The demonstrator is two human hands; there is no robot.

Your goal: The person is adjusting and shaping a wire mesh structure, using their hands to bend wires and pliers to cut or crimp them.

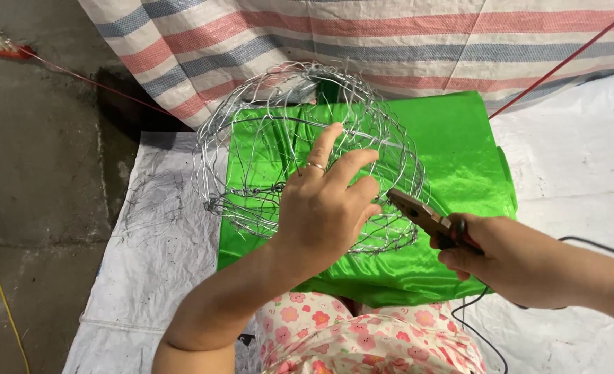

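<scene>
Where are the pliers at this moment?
In the head view the pliers are right of centre, held in the right hand, with their tip at the wire frame beside the left hand, above the green cloth.

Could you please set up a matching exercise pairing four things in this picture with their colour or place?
Things:
1. wire frame
2. pliers
3. satin cloth
4. striped tarp

Descriptions:
A. shiny green, under the frame
B. in the right hand
C. silvery, rounded, under the left hand
D. red, blue and white, at the top

Pairs: 1-C, 2-B, 3-A, 4-D
</scene>
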